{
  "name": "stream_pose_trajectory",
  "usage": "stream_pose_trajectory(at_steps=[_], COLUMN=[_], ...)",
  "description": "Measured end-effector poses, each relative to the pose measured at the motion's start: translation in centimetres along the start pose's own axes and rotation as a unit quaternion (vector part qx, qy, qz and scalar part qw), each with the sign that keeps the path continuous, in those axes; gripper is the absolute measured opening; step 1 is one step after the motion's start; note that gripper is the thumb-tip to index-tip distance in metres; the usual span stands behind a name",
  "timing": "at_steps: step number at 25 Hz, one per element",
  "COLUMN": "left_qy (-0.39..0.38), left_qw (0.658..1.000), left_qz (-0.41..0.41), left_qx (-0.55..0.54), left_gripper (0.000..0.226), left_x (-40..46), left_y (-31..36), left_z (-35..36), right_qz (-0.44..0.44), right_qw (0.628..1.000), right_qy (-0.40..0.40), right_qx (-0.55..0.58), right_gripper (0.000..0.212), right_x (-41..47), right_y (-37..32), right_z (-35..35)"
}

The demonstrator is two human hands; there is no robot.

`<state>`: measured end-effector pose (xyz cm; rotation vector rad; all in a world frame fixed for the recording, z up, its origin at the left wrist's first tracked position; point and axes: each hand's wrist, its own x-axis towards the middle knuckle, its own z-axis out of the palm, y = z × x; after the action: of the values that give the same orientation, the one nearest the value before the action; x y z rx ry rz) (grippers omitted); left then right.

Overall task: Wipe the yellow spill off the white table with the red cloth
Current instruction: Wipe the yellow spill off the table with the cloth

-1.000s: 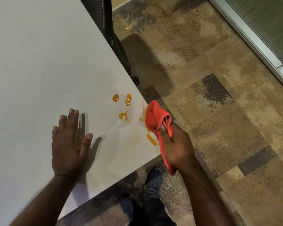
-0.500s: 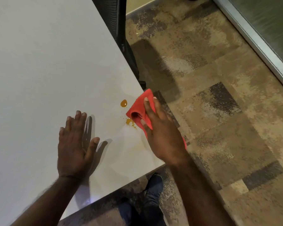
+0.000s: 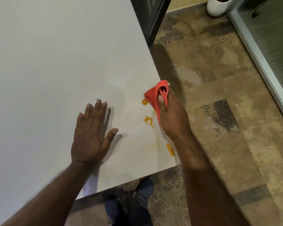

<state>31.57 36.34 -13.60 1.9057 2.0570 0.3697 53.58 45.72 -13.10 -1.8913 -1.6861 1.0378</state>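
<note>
A white table (image 3: 47, 62) fills the left of the frame. The left hand (image 3: 90, 136) lies flat on it at lower centre, fingers spread. At its right edge the right hand (image 3: 171, 115) bunches the red cloth (image 3: 155, 95), fingers pinched around it. Yellow spill (image 3: 148, 119) blobs sit beside the cloth.
</note>
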Motion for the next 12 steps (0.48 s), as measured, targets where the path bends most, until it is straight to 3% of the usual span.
stream_pose_trajectory(at_steps=[5,12], left_qy=[0.005,0.022], left_qw=[1.000,1.000], left_qz=[0.005,0.011], left_qx=[-0.007,-0.015], left_gripper=[0.078,0.080], left_x=[-0.1,-0.2], left_y=[-0.1,0.0], left_z=[0.1,0.1], right_qz=[-0.040,-0.091], right_qw=[0.965,0.942], right_qy=[0.023,-0.002], right_qx=[-0.257,-0.322], right_gripper=[0.071,0.080], right_x=[-0.4,-3.7], right_y=[-1.5,-3.4], right_z=[2.2,4.6])
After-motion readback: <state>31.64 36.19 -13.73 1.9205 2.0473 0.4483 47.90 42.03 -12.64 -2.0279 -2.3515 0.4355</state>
